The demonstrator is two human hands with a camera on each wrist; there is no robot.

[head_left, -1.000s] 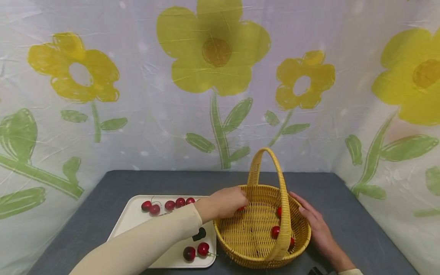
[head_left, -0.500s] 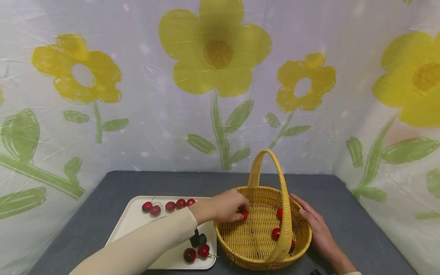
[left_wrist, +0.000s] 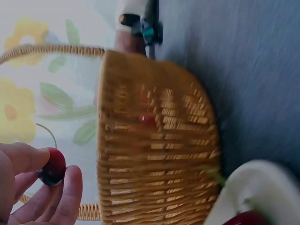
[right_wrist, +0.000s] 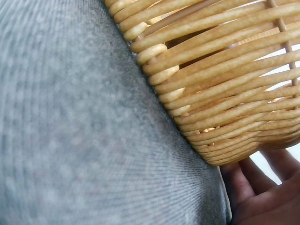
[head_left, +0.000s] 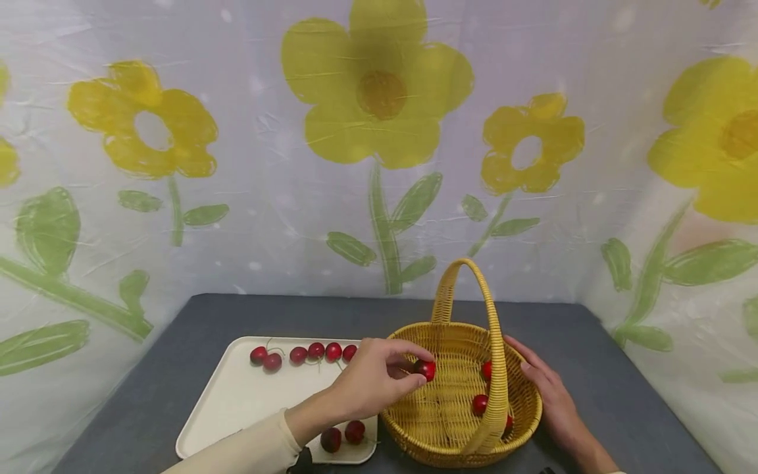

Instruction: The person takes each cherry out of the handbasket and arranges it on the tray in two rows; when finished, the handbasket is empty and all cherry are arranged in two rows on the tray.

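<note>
My left hand (head_left: 373,375) pinches a dark red cherry (head_left: 424,370) between thumb and fingers over the left side of the yellow wicker basket (head_left: 426,421). In the left wrist view the same cherry (left_wrist: 52,167) shows a thin curved stem, and the tips of the fingers (left_wrist: 69,194) lie beside it. My right hand (head_left: 553,401) holds the basket's right side, thumb over the rim and fingers outside. In the right wrist view these fingers (right_wrist: 267,176) partly pass behind the woven wall (right_wrist: 234,93). Several red cherries (head_left: 480,404) lie in the basket's right part, partly hidden by its handle.
A white tray (head_left: 231,388) stands left of the basket. Several cherries (head_left: 299,355) lie in a row near its far edge, and a pair (head_left: 354,431) at its near right corner. Both stand on a dark grey table (head_left: 207,316) before a flower-printed curtain (head_left: 260,197).
My left hand has turned and its wrist has come nearer, so the pinched cherry and more of the tray's cherries now show. The right hand keeps its place on the basket.
</note>
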